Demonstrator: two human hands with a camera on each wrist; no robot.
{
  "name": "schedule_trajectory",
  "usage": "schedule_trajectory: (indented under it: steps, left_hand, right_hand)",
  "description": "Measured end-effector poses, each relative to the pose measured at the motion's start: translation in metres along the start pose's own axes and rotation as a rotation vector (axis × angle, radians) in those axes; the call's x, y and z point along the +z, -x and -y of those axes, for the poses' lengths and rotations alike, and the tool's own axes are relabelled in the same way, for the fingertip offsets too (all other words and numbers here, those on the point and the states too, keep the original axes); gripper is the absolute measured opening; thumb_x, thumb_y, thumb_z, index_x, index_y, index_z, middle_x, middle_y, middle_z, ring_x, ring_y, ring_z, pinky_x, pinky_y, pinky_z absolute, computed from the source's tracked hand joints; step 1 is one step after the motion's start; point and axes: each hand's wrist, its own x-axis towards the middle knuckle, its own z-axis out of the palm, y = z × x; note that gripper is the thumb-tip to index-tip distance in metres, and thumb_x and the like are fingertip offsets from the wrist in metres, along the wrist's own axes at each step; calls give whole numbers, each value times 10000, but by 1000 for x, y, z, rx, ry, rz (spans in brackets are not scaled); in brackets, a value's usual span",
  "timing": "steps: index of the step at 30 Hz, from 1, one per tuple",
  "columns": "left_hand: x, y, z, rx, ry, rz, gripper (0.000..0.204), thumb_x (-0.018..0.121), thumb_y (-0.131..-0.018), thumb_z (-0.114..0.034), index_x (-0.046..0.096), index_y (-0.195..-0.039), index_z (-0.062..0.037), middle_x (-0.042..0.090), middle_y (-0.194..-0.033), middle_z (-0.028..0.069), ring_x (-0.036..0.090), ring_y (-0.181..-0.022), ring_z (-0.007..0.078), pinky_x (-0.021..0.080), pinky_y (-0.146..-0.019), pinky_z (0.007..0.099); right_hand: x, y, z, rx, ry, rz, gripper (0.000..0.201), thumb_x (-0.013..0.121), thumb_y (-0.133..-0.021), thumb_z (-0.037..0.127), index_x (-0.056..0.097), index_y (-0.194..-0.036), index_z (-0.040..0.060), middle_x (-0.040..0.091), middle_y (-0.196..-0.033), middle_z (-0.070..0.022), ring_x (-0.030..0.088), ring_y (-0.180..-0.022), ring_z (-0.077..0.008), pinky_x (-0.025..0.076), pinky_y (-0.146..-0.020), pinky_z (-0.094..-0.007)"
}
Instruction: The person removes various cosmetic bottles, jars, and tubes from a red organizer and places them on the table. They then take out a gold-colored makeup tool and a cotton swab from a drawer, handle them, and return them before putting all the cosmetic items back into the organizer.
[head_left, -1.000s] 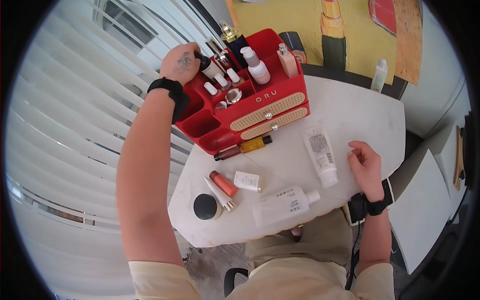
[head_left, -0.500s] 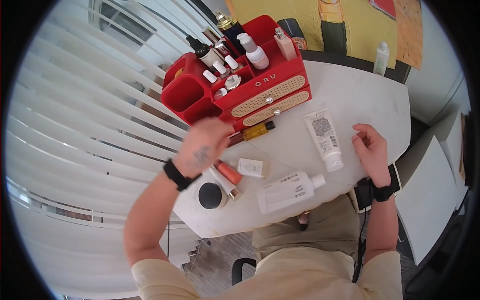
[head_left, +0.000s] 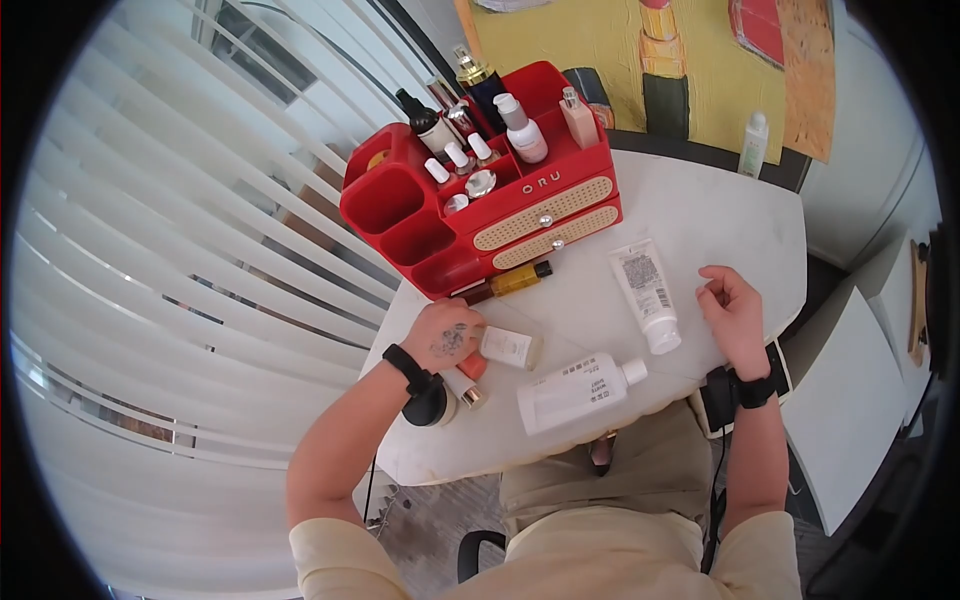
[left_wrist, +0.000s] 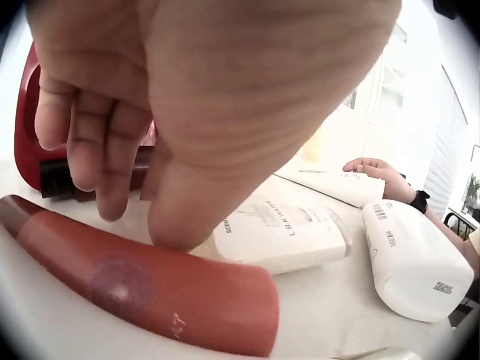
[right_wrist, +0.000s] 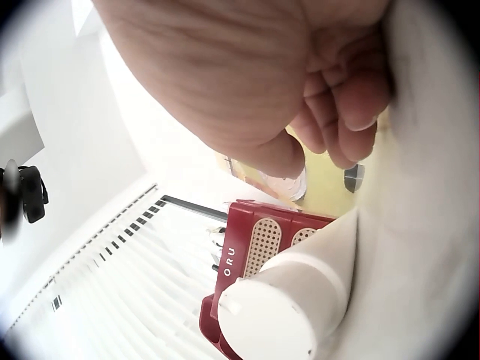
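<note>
My left hand (head_left: pixel 447 335) reaches down over an orange-red tube (head_left: pixel 472 365), covering its far end in the head view. Its fingers (left_wrist: pixel 86 150) hang slightly bent, and the thumb tip overlaps the edge of the orange-red tube in the left wrist view, with nothing gripped. Just right of that hand lies a small clear bottle with a white label (head_left: pixel 508 348). A white tube with a gold cap (head_left: pixel 463 388) and a black-lidded jar (head_left: pixel 430 403) are below the wrist. My right hand (head_left: pixel 733 308) rests loosely curled at the table's right, beside a large white tube (head_left: pixel 645 298), holding nothing.
A red organizer (head_left: pixel 560 180) full of bottles stands at the back, with vacant compartments on its left. Before it lies an amber and brown bottle (head_left: pixel 515 280). A large white bottle (head_left: pixel 575 393) lies near the front edge of the marble table (head_left: pixel 700 210). Blinds (head_left: pixel 180 300) hang left.
My left hand has left the dark dropper bottle standing in the organizer and come down toward me to the orange-red tube. The right hand stays in place.
</note>
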Motion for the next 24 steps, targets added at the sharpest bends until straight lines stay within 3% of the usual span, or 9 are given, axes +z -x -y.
schedule_trajectory:
  steps: [5,7,11,13,14,16,20,22,24]
  left_hand:
    - [-12,-1,-10,-19,-8,83,192,669,-740,-139,674,-926,-91,626,-852,108,616,-834,293,515,-761,361]
    - [-24,2,-22,-238,259,134,197,658,-783,-146,669,-960,-60,646,-864,109,634,-820,254,510,-750,324]
    - [-46,7,-35,-274,391,69,209,632,-807,-97,663,-1007,-39,661,-884,117,647,-808,239,506,-743,309]
    - [-64,7,-50,-195,326,-46,207,668,-811,-7,670,-1017,-10,682,-931,73,637,-823,144,512,-771,265]
    - [-72,7,-54,-196,327,-46,207,668,-811,-7,670,-1017,-10,682,-931,73,637,-823,144,512,-771,265]
    - [-90,8,-60,-82,163,-331,243,679,-779,-22,672,-1021,-35,661,-891,119,642,-796,225,515,-751,323]
    - [-150,-6,-76,-40,60,-687,256,672,-786,7,676,-1038,-37,681,-943,133,659,-843,257,520,-779,339]
    - [-176,-22,-77,-35,-39,-819,249,655,-808,-23,680,-1055,-40,680,-947,136,661,-849,264,519,-785,341]
    - [-196,-42,-69,-42,-108,-818,251,633,-844,-36,672,-1092,-36,686,-970,120,658,-866,227,518,-802,323]
  right_hand:
    - [0,0,-2,-18,18,-8,214,653,-861,35,641,-1071,-3,601,-733,0,523,-641,-49,447,-596,-213]
    - [0,0,0,0,-6,-2,211,651,-861,31,641,-1069,-2,601,-732,-2,524,-639,-51,447,-593,-213]
    - [1,0,1,-3,-17,0,210,650,-861,28,640,-1069,-1,601,-733,-3,526,-642,-50,446,-593,-212]
    - [1,0,0,-27,-2,-6,207,649,-862,25,639,-1067,-5,601,-737,-4,526,-644,-49,446,-593,-212]
    - [1,0,-1,-27,-1,-6,207,649,-862,25,639,-1067,-5,601,-737,-4,526,-644,-49,446,-593,-212]
    - [1,0,-1,-14,-25,-1,204,648,-862,21,637,-1063,-11,599,-741,-5,526,-648,-49,446,-594,-210]
    - [2,0,1,-24,-33,5,205,646,-861,17,635,-1063,-16,598,-743,-4,525,-649,-48,445,-594,-208]
    - [1,0,1,-29,-1,0,205,645,-861,14,634,-1063,-16,597,-743,-3,526,-649,-47,443,-592,-206]
    - [1,0,1,-32,3,2,206,646,-860,15,634,-1064,-16,597,-742,-4,526,-648,-48,443,-590,-206]
